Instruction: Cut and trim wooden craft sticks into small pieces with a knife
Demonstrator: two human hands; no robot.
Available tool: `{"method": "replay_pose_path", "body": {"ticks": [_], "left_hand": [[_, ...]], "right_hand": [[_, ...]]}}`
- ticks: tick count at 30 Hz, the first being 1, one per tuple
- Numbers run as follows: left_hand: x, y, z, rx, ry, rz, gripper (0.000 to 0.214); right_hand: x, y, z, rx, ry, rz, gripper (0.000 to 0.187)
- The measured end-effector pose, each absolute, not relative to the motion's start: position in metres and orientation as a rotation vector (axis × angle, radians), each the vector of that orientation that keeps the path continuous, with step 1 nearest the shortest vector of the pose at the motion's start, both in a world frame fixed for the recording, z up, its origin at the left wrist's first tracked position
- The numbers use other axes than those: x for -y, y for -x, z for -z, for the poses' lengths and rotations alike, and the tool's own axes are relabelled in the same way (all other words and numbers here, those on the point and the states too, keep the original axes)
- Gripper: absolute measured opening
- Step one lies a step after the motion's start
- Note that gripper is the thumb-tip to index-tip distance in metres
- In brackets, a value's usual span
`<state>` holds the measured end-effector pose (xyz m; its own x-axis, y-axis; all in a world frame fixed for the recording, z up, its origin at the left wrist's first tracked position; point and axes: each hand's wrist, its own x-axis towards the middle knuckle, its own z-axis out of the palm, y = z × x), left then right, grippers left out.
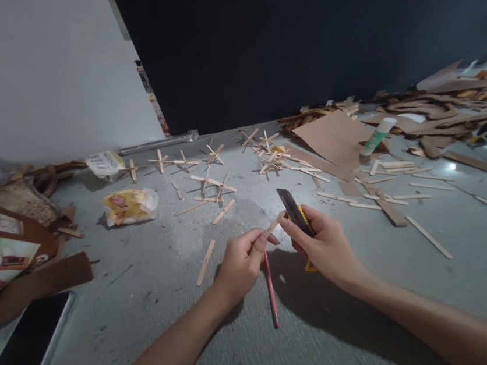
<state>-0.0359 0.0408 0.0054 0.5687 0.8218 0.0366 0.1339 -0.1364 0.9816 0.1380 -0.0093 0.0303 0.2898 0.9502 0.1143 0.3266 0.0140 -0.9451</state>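
Observation:
Between finger and thumb, my left hand [244, 260] pinches one end of a wooden craft stick [273, 225]. My right hand [324, 245] is closed around a yellow and black utility knife [296, 213], its dark blade pointing up and away from me. The right fingertips also touch the far end of the stick. Below the hands, a red pencil [272, 293] lies on the grey floor, its upper end hidden behind my left hand. One loose craft stick [206, 262] lies left of my left hand. Crossed craft sticks [212, 185] stand or lie farther off.
At the left are a phone [28, 353], a yellow packet [128, 207] and a brown printed bag [5, 250]. Loose sticks [396, 171], brown cardboard [331, 140] and a glue stick [378, 136] lie at the right. A dark panel [297, 36] rises behind.

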Motion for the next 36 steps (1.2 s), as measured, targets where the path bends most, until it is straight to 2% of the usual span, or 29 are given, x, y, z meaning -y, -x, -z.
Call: {"method": "replay_pose_path", "body": {"ticks": [23,36], "left_hand": [[-0.040,0.031,-0.010,-0.815,-1.473,-0.789,0.043],[-0.049,0.031,-0.004,-1.070,-1.862,-1.043,0.018]], "right_hand": [[0.007,-0.142,-0.027,1.189,1.543,-0.731,0.040],[-0.004,-0.151,-0.023,1.292,1.648,-0.636,0.042]]}}
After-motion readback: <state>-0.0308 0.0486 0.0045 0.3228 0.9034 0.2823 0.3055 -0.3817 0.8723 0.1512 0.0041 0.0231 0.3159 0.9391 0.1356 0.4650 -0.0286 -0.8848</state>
